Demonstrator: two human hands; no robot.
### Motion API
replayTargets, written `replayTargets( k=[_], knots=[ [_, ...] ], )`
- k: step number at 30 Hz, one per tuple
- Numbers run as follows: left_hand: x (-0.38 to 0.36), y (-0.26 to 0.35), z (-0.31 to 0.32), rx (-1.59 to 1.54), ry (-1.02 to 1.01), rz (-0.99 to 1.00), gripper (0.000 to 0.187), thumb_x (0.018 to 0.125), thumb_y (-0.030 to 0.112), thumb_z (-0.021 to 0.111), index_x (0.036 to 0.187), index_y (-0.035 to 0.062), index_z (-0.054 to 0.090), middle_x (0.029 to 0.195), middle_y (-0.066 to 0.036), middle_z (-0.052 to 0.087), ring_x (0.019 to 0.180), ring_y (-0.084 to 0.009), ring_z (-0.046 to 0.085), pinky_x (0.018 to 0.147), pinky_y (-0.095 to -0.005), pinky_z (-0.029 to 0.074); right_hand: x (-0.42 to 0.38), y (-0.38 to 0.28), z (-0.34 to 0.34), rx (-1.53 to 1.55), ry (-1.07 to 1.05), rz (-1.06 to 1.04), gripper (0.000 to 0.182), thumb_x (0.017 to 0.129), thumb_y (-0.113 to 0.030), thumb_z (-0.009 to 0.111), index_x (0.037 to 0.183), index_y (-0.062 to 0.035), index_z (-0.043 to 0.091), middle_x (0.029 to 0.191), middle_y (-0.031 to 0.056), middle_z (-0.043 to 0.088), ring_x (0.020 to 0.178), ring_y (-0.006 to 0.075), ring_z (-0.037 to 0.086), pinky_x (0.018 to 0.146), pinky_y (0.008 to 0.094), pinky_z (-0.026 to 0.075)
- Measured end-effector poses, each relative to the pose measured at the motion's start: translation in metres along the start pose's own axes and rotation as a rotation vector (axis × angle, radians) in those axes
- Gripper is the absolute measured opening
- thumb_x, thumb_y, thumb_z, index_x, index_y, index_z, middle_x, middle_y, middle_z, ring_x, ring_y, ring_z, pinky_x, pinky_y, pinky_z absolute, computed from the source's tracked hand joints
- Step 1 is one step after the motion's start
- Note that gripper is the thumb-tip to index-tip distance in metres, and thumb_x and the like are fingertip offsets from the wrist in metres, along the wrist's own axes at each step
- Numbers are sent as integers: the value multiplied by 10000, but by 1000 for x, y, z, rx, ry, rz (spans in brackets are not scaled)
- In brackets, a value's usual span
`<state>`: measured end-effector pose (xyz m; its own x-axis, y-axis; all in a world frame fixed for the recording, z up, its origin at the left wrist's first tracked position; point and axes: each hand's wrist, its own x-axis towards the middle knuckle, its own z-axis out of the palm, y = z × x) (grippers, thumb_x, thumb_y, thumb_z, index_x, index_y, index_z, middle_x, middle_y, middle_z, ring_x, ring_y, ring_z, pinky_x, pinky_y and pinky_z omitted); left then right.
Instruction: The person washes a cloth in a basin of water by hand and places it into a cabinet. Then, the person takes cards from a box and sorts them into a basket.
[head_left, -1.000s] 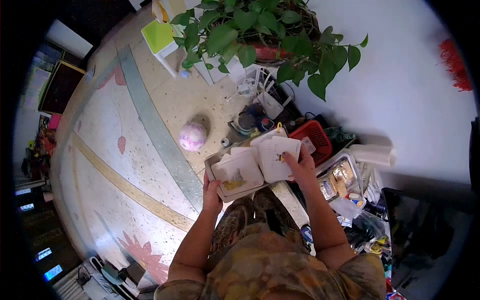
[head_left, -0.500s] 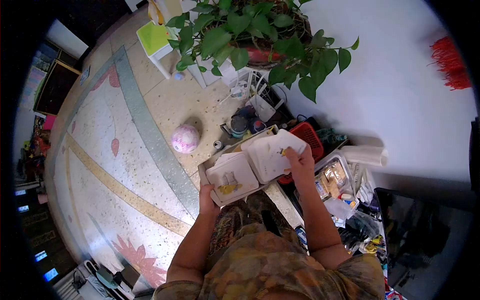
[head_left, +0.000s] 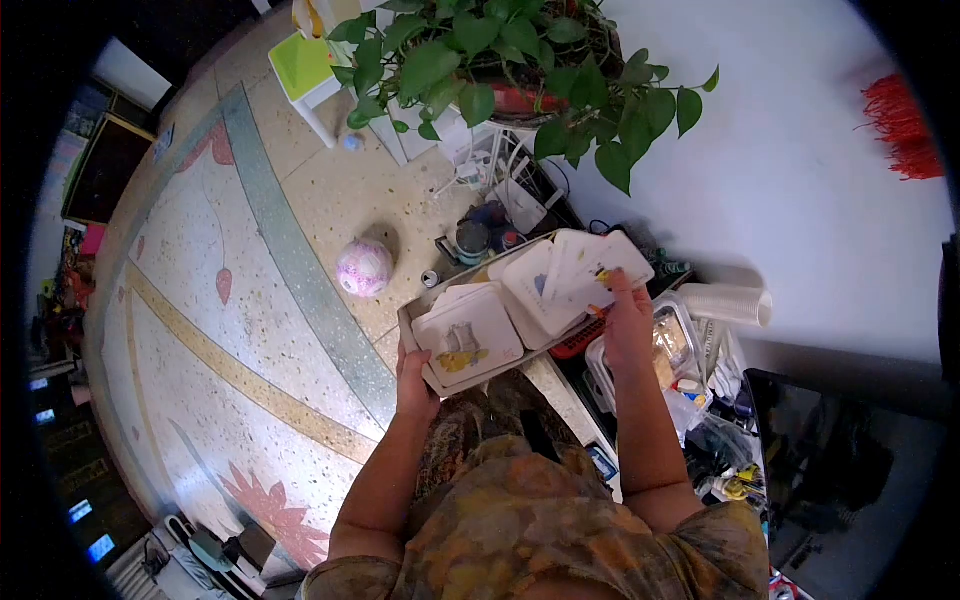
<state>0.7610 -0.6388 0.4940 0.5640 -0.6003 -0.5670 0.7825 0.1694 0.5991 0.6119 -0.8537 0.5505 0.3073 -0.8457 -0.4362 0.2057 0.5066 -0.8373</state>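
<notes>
A shallow cardboard box (head_left: 404, 332) is held in front of my body, tilted, with two stacks of white picture cards. My left hand (head_left: 415, 388) grips its near left corner, thumb over the rim. The left stack (head_left: 468, 340) lies in the box, its top card showing a yellow and grey drawing. In my right hand (head_left: 628, 318), several picture cards (head_left: 585, 272) are pinched at their right edge. They are fanned over the right half of the box, and small coloured drawings show on them. The fingers beneath these cards are hidden.
A leafy potted plant (head_left: 510, 60) overhangs the far side. On the floor are a pink-white ball (head_left: 364, 268) and a can (head_left: 430, 278). To the right stand a clear food container (head_left: 672, 345), a stack of cups (head_left: 730, 304) and a dark screen (head_left: 850, 470).
My right hand has moved right, spreading the cards so that more of their faces show. My left hand still grips the box.
</notes>
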Motion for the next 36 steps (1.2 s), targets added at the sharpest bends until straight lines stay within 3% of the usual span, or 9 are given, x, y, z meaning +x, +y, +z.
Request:
replayTargets(
  k=[4, 6, 9, 16, 20, 22, 24, 31, 36],
  knots=[
    [3, -1, 1, -26, -30, 1, 599, 691, 99, 421, 1266, 96, 252, 1140, -122, 412, 1034, -264, 439, 862, -385, 400, -1, -5, 5, -443, -123, 76, 260, 809, -161, 530, 1045, -53, 517, 1001, 63, 558, 848, 151, 552, 741, 287, 444],
    [2, 3, 8, -29, -55, 11, 605, 689, 98, 420, 1268, 89, 247, 1146, -124, 410, 1040, -265, 436, 866, -385, 397, 4, 1, 8, -942, -243, -415, 346, 762, -155, 559, 1078, -32, 492, 1057, 113, 516, 911, 205, 522, 768, 306, 422],
    [3, 1, 7, -33, -67, 1, 615, 686, 100, 419, 1273, 78, 236, 1158, -129, 404, 1051, -267, 430, 873, -386, 391, 2, 8, 15, -1303, -224, -667, 460, 714, -144, 584, 1133, -20, 441, 1140, 163, 431, 1008, 278, 454, 833, 350, 376],
    [5, 0, 1, -35, -29, 9, 613, 674, 108, 424, 1261, 81, 249, 1156, -132, 405, 1053, -277, 431, 880, -400, 386, -11, 1, 28, -1279, -157, -809, 535, 668, -155, 610, 1160, -53, 426, 1180, 178, 371, 1087, 347, 367, 935, 389, 266],
    [5, 3, -3, -55, -10, -35, 610, 671, 110, 429, 1256, 95, 257, 1148, -123, 411, 1056, -283, 429, 877, -408, 389, -19, -8, 34, -1400, -363, -767, 611, 654, -241, 630, 1183, -47, 395, 1231, 174, 328, 1121, 359, 325, 942, 392, 260],
    [6, 1, -5, -29, 28, -13, 542, 692, 187, 465, 1191, 29, 322, 1106, -132, 454, 1027, -285, 457, 884, -405, 377, -17, -1, 34, -1493, -394, -763, 637, 651, -275, 635, 1190, -44, 385, 1251, 171, 309, 1137, 359, 308, 942, 396, 260],
    [5, 2, -2, -21, 34, -27, 545, 691, 190, 469, 1191, 30, 324, 1104, -132, 456, 1025, -285, 458, 882, -405, 378, -10, 12, 34, -1380, -266, -730, 653, 645, -395, 617, 1150, -33, 419, 1251, 152, 311, 1155, 358, 298, 912, 477, 273],
    [6, -3, -10, -27, 18, 0, 561, 679, 202, 495, 1191, 37, 335, 1098, -122, 463, 1019, -282, 464, 877, -399, 384, -8, 40, 41, -1536, -66, -830, 633, 706, -375, 550, 1203, -36, 353, 1264, 181, 282, 1181, 350, 259, 949, 499, 185],
    [4, 2, -25, 25, 89, 13, 544, 691, 197, 485, 1196, 59, 337, 1107, -89, 456, 1043, -247, 444, 881, -379, 369, -6, 31, 32, -1278, -78, -817, 451, 761, -268, 502, 1138, -35, 424, 1214, 167, 331, 1136, 336, 305, 947, 435, 213]
  ],
)
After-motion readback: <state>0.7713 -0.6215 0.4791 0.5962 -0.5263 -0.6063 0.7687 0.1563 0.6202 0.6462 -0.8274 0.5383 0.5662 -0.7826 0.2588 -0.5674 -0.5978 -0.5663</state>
